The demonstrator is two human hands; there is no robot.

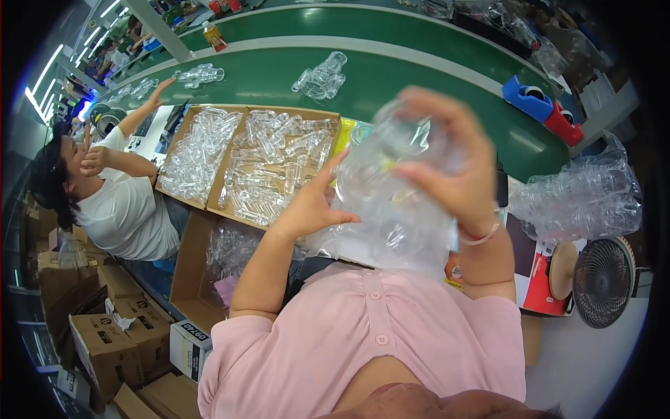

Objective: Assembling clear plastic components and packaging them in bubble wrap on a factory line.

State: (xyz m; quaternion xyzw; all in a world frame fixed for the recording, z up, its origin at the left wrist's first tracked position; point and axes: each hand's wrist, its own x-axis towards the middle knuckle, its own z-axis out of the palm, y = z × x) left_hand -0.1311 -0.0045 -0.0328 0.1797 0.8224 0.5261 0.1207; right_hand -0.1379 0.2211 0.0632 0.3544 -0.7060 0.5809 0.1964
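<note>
Raised over the bench, my right hand [457,164] curls around a clear, rounded plastic piece [412,133]; motion blurs both, and its exact kind cannot be made out. My left hand [314,202] is open, thumb and fingers spread, beside a clear plastic bag [384,216] below the raised piece. Whether the left fingers touch the bag is unclear. To the left of that hand stands a cardboard tray [340,129] full of small clear plastic parts [279,160].
A co-worker in a white shirt [125,209] sits at left beside another tray of clear parts [202,146]. Clear bundles [322,75] lie on the green conveyor [265,77]. At right are a tape dispenser [530,98], bagged clear cups [579,195] and a black fan [604,283].
</note>
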